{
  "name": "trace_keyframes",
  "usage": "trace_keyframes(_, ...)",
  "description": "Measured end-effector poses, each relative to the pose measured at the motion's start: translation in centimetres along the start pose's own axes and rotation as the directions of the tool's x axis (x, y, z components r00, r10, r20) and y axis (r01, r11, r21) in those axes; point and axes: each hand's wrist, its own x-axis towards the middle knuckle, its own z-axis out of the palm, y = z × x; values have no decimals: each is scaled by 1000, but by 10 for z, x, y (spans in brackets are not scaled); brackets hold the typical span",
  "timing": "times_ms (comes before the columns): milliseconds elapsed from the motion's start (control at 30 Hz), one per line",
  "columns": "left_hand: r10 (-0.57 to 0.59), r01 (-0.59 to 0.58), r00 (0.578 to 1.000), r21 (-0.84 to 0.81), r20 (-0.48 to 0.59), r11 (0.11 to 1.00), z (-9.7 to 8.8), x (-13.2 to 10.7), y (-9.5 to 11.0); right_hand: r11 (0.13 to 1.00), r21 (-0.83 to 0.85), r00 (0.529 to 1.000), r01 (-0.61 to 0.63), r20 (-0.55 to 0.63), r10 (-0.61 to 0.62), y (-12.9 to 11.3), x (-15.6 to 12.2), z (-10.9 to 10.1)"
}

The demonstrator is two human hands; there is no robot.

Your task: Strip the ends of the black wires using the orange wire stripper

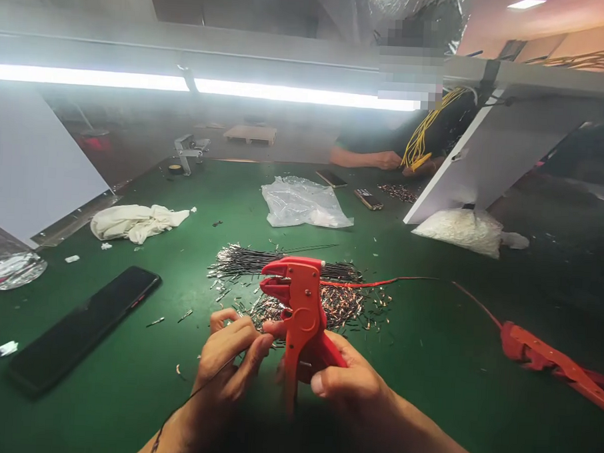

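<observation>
My right hand (343,378) grips the handles of a red-orange wire stripper (301,306), held upright with its jaws pointing left. My left hand (230,363) is pinched on a thin black wire (194,395) that trails back along my forearm; its fingertips touch the tool just below the jaws. Behind the stripper lie a bundle of black wires (260,261) and a heap of stripped wire bits (338,305) on the green mat (427,339). A thin red wire (379,282) runs right from behind the tool.
A black phone (82,327) lies at left, a white cloth (135,220) behind it. A second red tool (551,361) rests at right. Clear plastic bags (303,203) and a white bag (462,230) sit farther back. Another person's hands (389,160) hold yellow wires (426,128) across the table.
</observation>
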Motion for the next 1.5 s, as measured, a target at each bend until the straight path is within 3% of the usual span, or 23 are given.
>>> trace_keyframes(267, -66, 64, 998, -120, -10, 991, -4, 1, -1, 1000, -7, 998, 7, -64, -7, -2, -2, 1)
trace_keyframes(667, -77, 72, 987, -43, -143, 996, -10, -6, -2, 996, 7, 994, 90, -68, -89, -11, -5, -6)
trace_keyframes(900, -24, 21, 996, -32, -88, 999, -6, -1, 2, 997, 76, 998, 9, 54, -14, -6, -2, 0)
trace_keyframes(1167, 1, -2, 1000, -66, -8, 998, -7, -2, 3, 989, 148, 1000, 29, 0, -29, -8, -5, -1)
trace_keyframes(1500, 50, -49, 998, -44, 38, 998, -8, -6, 4, 995, 96, 1000, 18, -18, -17, -10, -3, -5)
